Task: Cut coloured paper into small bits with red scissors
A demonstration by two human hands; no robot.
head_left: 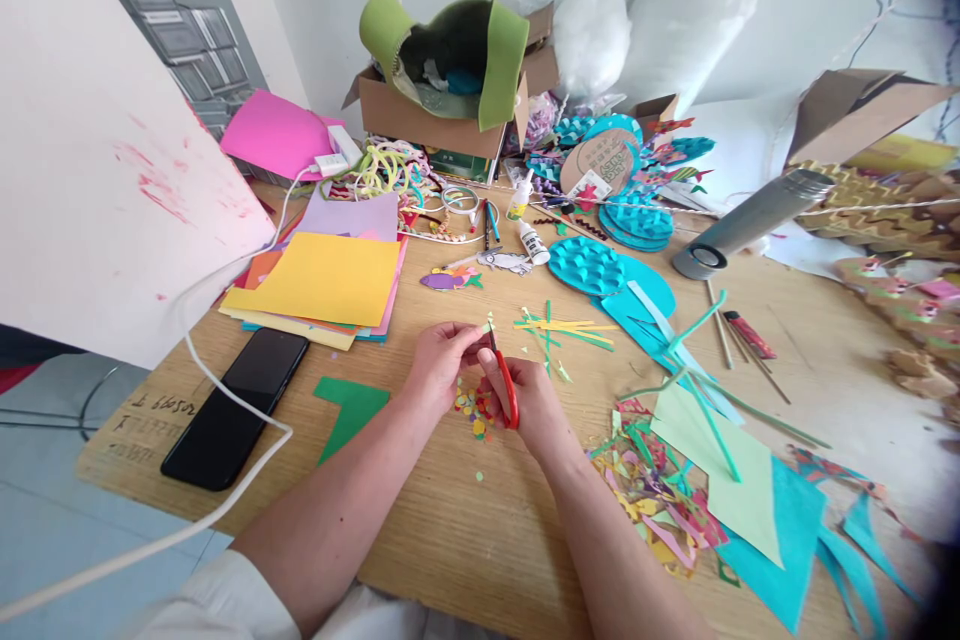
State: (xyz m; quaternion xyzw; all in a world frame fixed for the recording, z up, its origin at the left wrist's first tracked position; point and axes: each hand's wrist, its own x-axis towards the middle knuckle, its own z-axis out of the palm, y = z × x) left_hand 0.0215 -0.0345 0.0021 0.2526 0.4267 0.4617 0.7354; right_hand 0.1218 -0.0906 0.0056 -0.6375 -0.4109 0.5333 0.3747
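On a cluttered pale wooden table point(465, 520) against a white wall, the right hand point(529, 400) grips small red-handled scissors point(505, 382), fingers closed through the loops. The left hand point(442, 360) pinches a tiny yellow-green paper scrap point(489, 324) at the blade tips. Round multicoloured paper confetti point(474, 407) lies beneath the hands. A stack of coloured paper sheets point(322, 285) and a black smartphone point(236, 407) rest left.
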